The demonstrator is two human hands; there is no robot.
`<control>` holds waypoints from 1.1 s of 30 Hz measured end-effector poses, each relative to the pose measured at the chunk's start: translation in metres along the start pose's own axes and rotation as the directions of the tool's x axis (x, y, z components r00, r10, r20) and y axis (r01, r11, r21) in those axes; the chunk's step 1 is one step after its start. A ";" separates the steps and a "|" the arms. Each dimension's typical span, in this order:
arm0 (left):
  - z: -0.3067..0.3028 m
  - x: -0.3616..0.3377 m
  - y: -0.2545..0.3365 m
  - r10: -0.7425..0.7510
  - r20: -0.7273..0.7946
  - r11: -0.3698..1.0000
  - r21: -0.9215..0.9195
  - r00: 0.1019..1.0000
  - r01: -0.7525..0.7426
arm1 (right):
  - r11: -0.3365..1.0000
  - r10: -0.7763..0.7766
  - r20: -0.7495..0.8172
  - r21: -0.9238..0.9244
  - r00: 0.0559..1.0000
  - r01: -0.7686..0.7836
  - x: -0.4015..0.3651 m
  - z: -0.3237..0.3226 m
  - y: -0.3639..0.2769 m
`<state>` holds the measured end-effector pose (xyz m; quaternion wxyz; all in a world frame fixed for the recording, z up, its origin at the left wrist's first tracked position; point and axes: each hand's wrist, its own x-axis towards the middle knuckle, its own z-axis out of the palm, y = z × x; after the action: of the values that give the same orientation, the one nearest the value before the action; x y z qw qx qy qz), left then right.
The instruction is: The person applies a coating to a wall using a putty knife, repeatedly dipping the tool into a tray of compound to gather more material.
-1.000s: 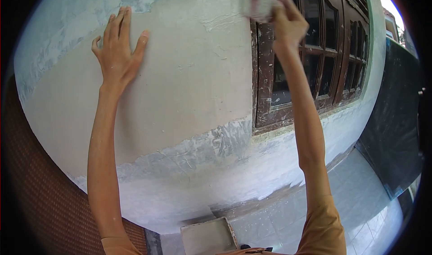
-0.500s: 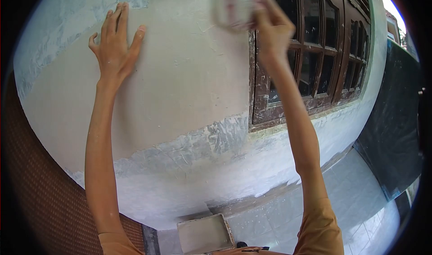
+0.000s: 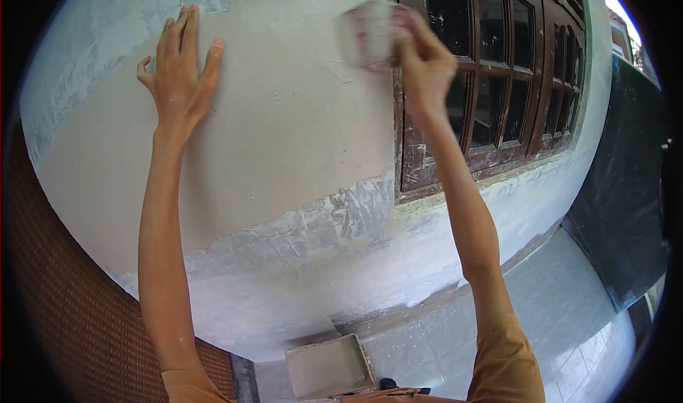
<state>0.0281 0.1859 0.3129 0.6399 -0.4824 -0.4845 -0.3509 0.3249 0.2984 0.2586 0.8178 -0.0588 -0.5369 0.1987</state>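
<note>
My left hand (image 3: 178, 83) rests with fingers spread on the beige coated patch of the wall (image 3: 270, 118), near its upper left edge. High up beside the window frame (image 3: 407, 147), my right hand (image 3: 430, 65) grips a flat whitish piece with red markings (image 3: 370, 36) between thumb and fingers. Motion smears that piece, so I cannot tell its exact kind. It overlaps the upper right of the beige patch in this view. Rough grey-white streaks (image 3: 348, 207) border the patch below, and bluish-white ones lie above it.
A brown wooden window with glass panes (image 3: 491, 69) fills the upper right. On the tiled floor (image 3: 427, 339) by the wall base stands a shallow rectangular tub (image 3: 366, 360). A dark panel (image 3: 619, 182) stands at the right, and brown woven-looking material (image 3: 64, 282) lines the left.
My right hand has moved slightly down with the whitish piece. My left hand keeps its place on the wall, while the view shifts a little.
</note>
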 end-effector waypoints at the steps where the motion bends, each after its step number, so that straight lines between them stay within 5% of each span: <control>1: 0.001 0.000 0.001 0.000 0.004 1.000 -0.009 1.000 0.000 | 0.999 -0.023 -0.079 0.044 0.997 0.027 0.009 -0.014 0.003; 4: 0.003 0.001 -0.001 -0.010 -0.005 1.000 -0.015 1.000 0.010 | 0.987 0.025 -0.164 0.160 0.986 0.001 0.014 -0.029 -0.008; 7: 0.003 0.000 0.000 -0.005 -0.023 1.000 -0.018 1.000 0.004 | 0.994 -0.053 0.059 0.099 0.997 0.047 -0.007 -0.002 0.002; 8: 0.004 0.000 0.000 0.004 -0.036 1.000 -0.013 0.999 -0.005 | 0.996 0.059 0.170 0.059 0.984 -0.070 -0.019 0.001 -0.003; 12: 0.002 0.000 0.001 -0.012 -0.018 1.000 0.004 1.000 0.012 | 0.997 -0.072 -0.123 -0.001 0.990 0.073 -0.003 -0.036 0.009; 14: 0.006 0.001 0.001 0.003 -0.047 1.000 -0.016 0.999 -0.004 | 0.988 0.057 -0.172 0.151 0.983 -0.031 -0.008 -0.038 -0.010; 18: 0.005 0.000 0.002 0.014 -0.053 1.000 0.003 0.998 -0.014 | 0.998 0.058 0.136 0.012 0.989 -0.060 -0.039 -0.010 0.000; 20: 0.001 0.000 0.000 0.011 -0.018 1.000 0.003 1.000 -0.011 | 0.991 0.136 0.056 0.012 0.989 -0.137 -0.039 -0.020 0.001; 22: 0.001 0.003 0.001 0.008 -0.017 1.000 -0.006 1.000 -0.009 | 0.989 -0.033 -0.167 0.140 0.985 0.057 -0.023 -0.037 0.014; 24: 0.000 0.002 0.001 0.002 -0.008 1.000 -0.023 1.000 -0.002 | 0.983 0.008 -0.173 0.183 0.985 0.024 -0.020 -0.043 0.010; 30: 0.002 0.001 0.001 0.011 -0.020 1.000 0.011 1.000 -0.011 | 0.999 0.008 0.086 -0.040 0.996 -0.005 -0.024 0.000 0.012; 33: 0.002 0.000 0.002 -0.003 -0.014 1.000 0.009 1.000 0.003 | 0.989 -0.119 -0.220 0.063 0.968 0.136 0.016 -0.027 0.018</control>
<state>0.0293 0.1882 0.3123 0.6448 -0.4764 -0.4823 -0.3531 0.3497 0.3246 0.2558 0.8839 -0.0135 -0.4396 0.1589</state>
